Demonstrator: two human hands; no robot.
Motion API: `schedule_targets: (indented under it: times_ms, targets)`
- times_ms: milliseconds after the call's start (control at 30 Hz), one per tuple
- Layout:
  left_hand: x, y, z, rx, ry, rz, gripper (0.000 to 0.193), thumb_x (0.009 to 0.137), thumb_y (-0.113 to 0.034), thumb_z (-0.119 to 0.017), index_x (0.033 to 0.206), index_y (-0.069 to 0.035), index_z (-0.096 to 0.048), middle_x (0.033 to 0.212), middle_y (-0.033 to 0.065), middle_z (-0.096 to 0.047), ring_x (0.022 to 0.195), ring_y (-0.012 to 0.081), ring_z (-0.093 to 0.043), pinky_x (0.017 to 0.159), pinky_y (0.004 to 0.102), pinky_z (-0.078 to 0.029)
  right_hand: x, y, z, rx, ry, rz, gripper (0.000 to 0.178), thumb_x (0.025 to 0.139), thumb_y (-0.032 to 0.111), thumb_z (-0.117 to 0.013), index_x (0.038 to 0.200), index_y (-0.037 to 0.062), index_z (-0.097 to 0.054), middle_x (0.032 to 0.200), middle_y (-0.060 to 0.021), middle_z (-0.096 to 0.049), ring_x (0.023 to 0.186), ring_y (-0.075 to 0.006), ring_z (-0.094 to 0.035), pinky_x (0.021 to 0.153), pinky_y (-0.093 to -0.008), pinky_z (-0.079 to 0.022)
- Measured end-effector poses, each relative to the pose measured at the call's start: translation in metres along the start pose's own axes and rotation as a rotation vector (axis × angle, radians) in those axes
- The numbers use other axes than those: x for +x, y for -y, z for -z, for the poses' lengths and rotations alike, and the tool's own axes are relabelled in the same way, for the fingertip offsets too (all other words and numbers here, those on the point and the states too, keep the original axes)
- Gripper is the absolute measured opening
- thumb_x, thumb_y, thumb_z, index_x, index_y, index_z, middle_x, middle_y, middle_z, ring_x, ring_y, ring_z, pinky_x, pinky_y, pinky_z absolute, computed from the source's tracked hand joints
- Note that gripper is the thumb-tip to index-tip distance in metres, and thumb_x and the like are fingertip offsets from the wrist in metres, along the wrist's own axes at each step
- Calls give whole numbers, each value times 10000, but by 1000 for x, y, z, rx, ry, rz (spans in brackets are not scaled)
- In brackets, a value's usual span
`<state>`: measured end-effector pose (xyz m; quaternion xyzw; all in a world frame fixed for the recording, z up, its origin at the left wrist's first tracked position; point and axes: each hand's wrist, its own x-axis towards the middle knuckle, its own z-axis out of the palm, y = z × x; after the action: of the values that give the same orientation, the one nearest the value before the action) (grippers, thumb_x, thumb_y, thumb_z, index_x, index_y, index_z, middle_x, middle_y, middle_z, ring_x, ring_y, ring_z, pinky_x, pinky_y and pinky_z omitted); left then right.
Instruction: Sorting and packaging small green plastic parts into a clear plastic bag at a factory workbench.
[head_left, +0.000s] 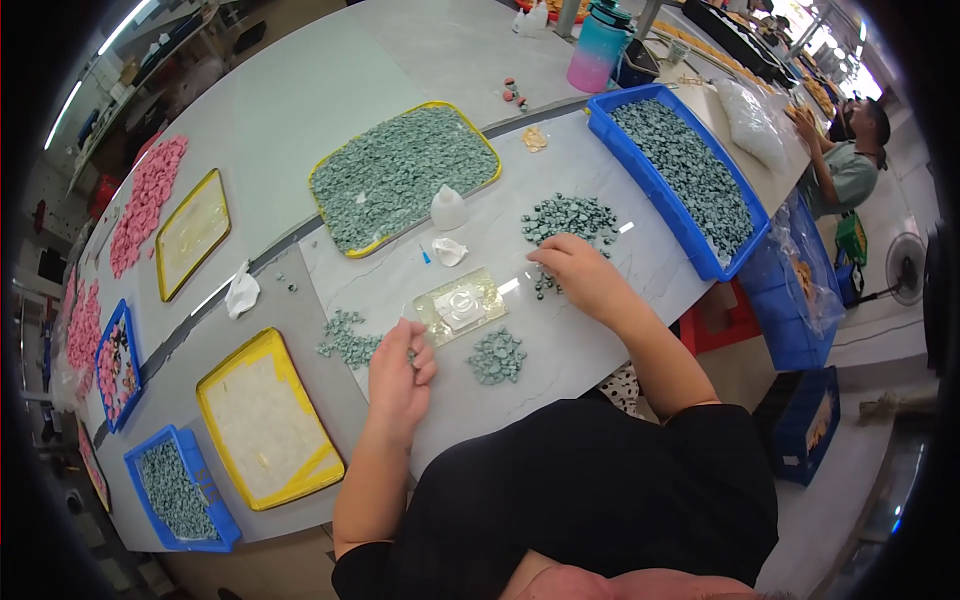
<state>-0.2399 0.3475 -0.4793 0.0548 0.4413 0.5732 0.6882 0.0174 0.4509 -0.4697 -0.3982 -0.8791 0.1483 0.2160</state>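
– Starting at the left, a yellow-rimmed tray lies on the table, and to its right comes a loose scatter of pale green pieces! Who's beside them?

– That's the left hand, fingers curled and drawn nearly together. Anything pinched in there? Can't tell from up here!

– Moving along, the shiny plate lies flat between the two hands, something whitish across its middle!

– Its near-left corner is right by those left fingertips; touching or not, too close to call. A light hold on the edge would seem wise, clear of that glossy centre.

– Beyond the plate, a white bottle; on the near side, a neat green heap, handy for a short reach!

– And over to the right, the right hand, fingertips bunched narrow, down at the edge of the dark green pile!

– Holding a piece? Hidden, sadly. With bits that small, a soft fingertip pinch, one at a time, looks the best bet.

– Last, farther right, the blue bin, loaded with more dark pieces!
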Motion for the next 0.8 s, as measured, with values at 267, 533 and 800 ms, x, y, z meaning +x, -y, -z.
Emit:
schedule_targets:
  times_ms: [267, 533, 800]
  targets:
    - [-5, 9, -19, -292, -3, 65, 281, 848, -100, -443, 1068, 73, -455, 824, 73, -452, 658, 135, -411, 543, 225, -365, -28, -18, 1, 18, 78, 47, 103, 767, 76, -592, 857, 29, -606, 840, -95, -571, 828, -264, -553, 729, -345, -459]
    - [-13, 18, 0, -78, 42, 68, 287, 851, -62, -490, 1103, 70, -448, 813, 49, -465, 643, 103, -398, 520, 196, -341, -24, 15, -29, -72, 158, 27, 143, 749, 56, -591, 888, 26, -577, 887, -100, -554, 864, -275, -533, 757, -348, -453]
    - [-30, 2, 36, 20, 184, 182, 205, 907, -186, -496, 990, 2, -486, 738, 21, -445, 552, 67, -352, 421, 174, -261, -12, 62, -50, 53, 87, -69, 179, 719, 21, -595, 898, 18, -574, 892, -115, -545, 857, -283, -536, 743, -340, -455]
